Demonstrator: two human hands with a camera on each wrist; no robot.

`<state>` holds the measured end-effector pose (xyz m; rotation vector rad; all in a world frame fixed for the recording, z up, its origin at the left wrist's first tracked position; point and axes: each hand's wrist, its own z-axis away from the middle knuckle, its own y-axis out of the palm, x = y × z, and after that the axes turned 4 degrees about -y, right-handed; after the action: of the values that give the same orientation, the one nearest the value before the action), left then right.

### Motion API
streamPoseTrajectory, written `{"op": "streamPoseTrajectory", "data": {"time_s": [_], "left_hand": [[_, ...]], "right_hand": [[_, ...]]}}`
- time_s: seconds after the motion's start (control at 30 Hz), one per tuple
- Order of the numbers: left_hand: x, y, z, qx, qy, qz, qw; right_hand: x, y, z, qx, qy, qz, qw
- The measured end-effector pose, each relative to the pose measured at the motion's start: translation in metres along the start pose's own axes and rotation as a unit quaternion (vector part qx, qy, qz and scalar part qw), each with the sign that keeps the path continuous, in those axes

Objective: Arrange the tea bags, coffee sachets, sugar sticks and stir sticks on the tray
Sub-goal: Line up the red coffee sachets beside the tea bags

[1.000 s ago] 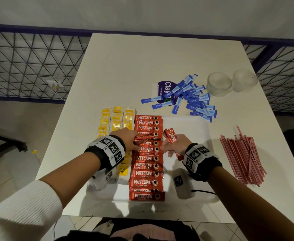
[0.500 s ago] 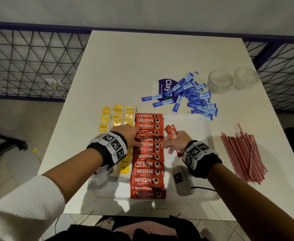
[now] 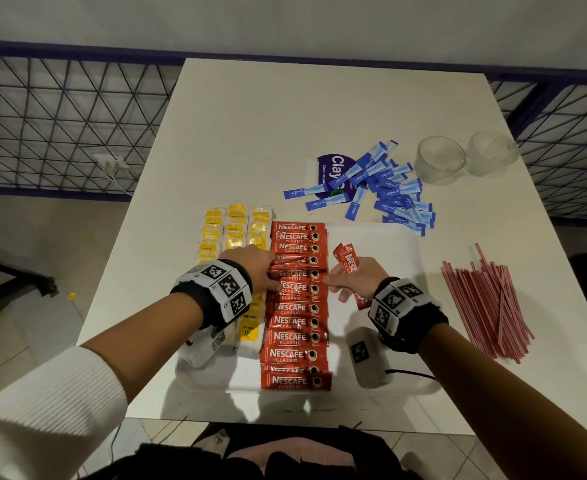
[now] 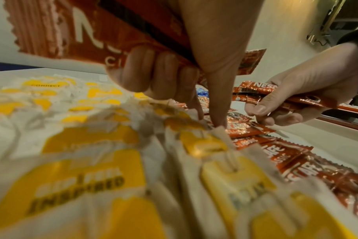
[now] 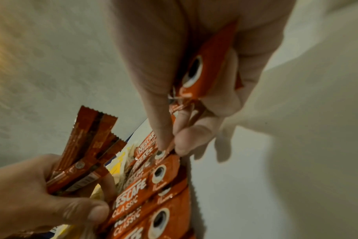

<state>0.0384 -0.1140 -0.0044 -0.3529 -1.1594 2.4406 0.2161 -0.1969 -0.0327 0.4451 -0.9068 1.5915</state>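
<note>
A white tray (image 3: 371,244) lies on the table. On its left part lie yellow tea bags (image 3: 235,230) in rows, and beside them a column of red coffee sachets (image 3: 295,320). My left hand (image 3: 274,275) grips a bundle of coffee sachets (image 4: 92,32) while its forefinger (image 4: 215,113) presses down on the column's left edge. My right hand (image 3: 330,282) holds more sachets (image 3: 345,261) in its palm, and its thumb and forefinger pinch the right end of a sachet in the column (image 5: 170,145). Blue sugar sticks (image 3: 389,188) and red stir sticks (image 3: 486,299) lie on the table off the tray.
Two clear glass cups (image 3: 439,164) stand at the back right. A purple-printed packet (image 3: 330,168) lies under the sugar sticks. The right half of the tray is bare. A wire railing (image 3: 60,126) runs along the table's left side.
Both hands stay at the same spot on the sachet column and have hardly moved. The head view has shifted slightly.
</note>
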Motion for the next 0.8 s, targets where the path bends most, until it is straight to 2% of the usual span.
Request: {"op": "streamPoseTrajectory", "data": {"time_s": [0.17, 0.27, 0.33, 0.4, 0.47, 0.53, 0.63, 0.7, 0.8], "left_hand": [[0.002, -0.004, 0.003, -0.007, -0.001, 0.030, 1.000], [0.005, -0.011, 0.005, -0.018, 0.011, 0.160, 0.987], [0.003, -0.016, 0.007, -0.031, 0.016, 0.292, 0.956], [-0.003, -0.020, 0.012, -0.032, 0.018, 0.417, 0.908], [-0.009, -0.023, 0.015, -0.008, 0.037, 0.486, 0.873], [-0.012, -0.023, 0.018, 0.004, 0.059, 0.506, 0.861], [-0.010, -0.022, 0.021, -0.019, 0.060, 0.535, 0.842], [-0.006, -0.021, 0.023, -0.039, 0.055, 0.551, 0.832], [0.003, -0.017, 0.026, -0.072, 0.031, 0.582, 0.810]], "right_hand": [[0.013, -0.005, 0.008, -0.012, -0.033, -0.005, 0.999], [0.023, -0.006, 0.016, 0.031, -0.050, -0.015, 0.998], [0.028, -0.002, 0.020, 0.068, -0.057, 0.000, 0.996], [0.034, 0.006, 0.022, 0.090, -0.064, 0.005, 0.994], [0.041, 0.014, 0.022, 0.116, -0.075, -0.016, 0.990], [0.048, 0.021, 0.024, 0.159, -0.082, -0.040, 0.983], [0.057, 0.026, 0.025, 0.206, -0.100, -0.062, 0.971], [0.060, 0.026, 0.027, 0.201, -0.107, -0.078, 0.971], [0.058, 0.021, 0.027, 0.176, -0.093, -0.164, 0.966]]}}
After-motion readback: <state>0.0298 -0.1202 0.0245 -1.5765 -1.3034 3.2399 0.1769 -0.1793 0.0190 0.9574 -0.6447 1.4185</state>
